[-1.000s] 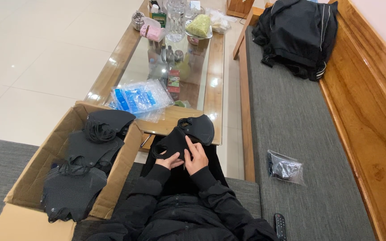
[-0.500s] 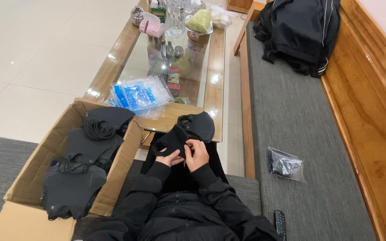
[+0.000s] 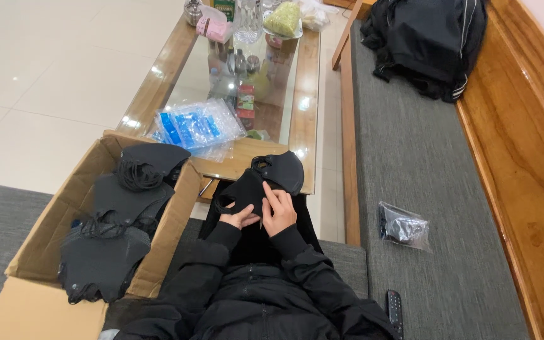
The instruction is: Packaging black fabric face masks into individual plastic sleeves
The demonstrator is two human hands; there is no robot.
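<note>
A black fabric face mask (image 3: 271,176) is held in front of my lap, over the edge of the coffee table. My right hand (image 3: 277,211) lies flat against its lower right part with fingers pointing up. From below, my left hand (image 3: 239,218) pinches the mask's lower left edge near an ear loop. Both black sleeves meet just under the mask. To my left stands an open cardboard box (image 3: 45,239) filled with several more black masks (image 3: 118,214).
A glass-topped wooden coffee table (image 3: 303,119) carries a clear bag of blue items (image 3: 196,126), bottles and snacks. The grey bench cushion (image 3: 423,189) holds a small clear bag (image 3: 404,226), a black jacket (image 3: 429,38) and a remote (image 3: 395,310).
Both hands have worked the mask slightly, and my right fingers have shifted up onto its surface. The view has tilted a little; the box and table are unmoved.
</note>
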